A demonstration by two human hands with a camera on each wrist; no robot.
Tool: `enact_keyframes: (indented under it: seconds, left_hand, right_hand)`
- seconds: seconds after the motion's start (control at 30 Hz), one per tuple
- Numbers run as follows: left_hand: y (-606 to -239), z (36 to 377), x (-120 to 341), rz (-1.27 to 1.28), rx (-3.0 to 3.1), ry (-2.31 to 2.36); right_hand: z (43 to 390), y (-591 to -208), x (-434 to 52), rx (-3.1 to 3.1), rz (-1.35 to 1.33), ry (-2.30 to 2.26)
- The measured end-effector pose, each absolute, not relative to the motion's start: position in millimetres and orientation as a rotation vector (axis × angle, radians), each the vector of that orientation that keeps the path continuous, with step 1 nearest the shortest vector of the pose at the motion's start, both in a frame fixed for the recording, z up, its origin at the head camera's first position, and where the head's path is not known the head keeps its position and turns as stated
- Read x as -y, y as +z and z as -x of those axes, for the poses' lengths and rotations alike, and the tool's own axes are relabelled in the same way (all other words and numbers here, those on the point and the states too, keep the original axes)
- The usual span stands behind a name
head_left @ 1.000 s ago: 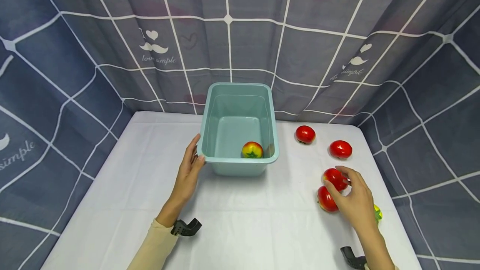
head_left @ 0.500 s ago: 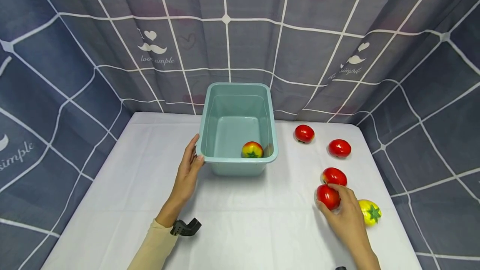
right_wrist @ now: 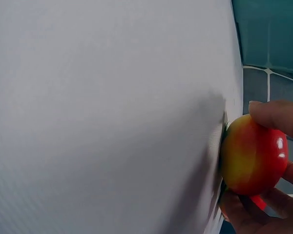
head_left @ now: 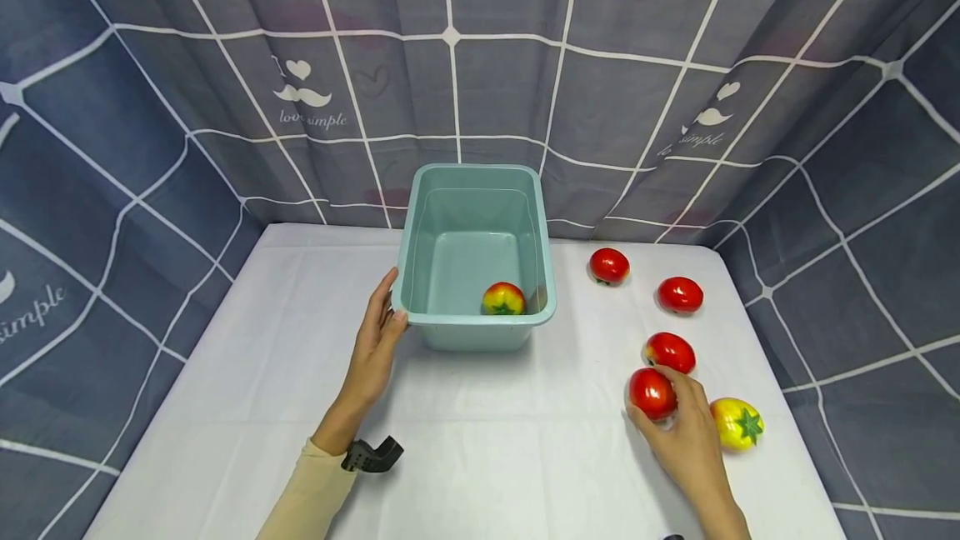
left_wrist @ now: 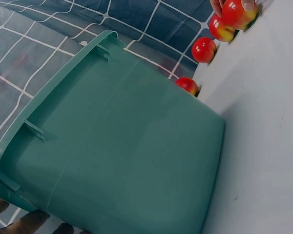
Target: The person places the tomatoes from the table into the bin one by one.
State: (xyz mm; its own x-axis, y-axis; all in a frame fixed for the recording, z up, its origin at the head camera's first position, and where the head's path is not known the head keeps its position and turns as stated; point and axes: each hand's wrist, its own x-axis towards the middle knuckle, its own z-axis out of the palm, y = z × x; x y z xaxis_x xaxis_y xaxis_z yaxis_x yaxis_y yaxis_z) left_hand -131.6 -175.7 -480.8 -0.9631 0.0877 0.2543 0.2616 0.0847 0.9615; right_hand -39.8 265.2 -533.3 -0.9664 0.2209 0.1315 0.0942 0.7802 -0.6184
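Right hand (head_left: 681,432) pinches 1 red fruit (head_left: 651,394), right of the tub (head_left: 480,320).
Thumb and fingers curve around its sides, parted by its width; whether it is off the cloth (head_left: 510,457) is hard to tell. The left hand (head_left: 373,348) holds the tub's near-left corner. The step looks like picking up; the next move seems to call for a steady grip and upward lift, sparing the rear fruit (head_left: 670,352) just behind.
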Motion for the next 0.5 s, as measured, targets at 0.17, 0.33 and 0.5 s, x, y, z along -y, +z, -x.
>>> enact_keyframes:
  seconds: [0.17,0.33,0.5]
  left_hand:
    - [-479.0,132.1,175.0,0.355,2.221,-1.999]
    - [-478.1,131.7,174.4,0.362,2.205,-2.014]
    - [-479.2,131.1,174.4,0.355,2.205,-2.014]
  right_hand:
    - [40.3,-531.0,-265.3,2.768,0.245,0.949]
    - [42.9,-526.9,-264.1,2.753,0.223,0.951]
    - [49.4,-520.2,-261.7,2.746,0.201,0.991]
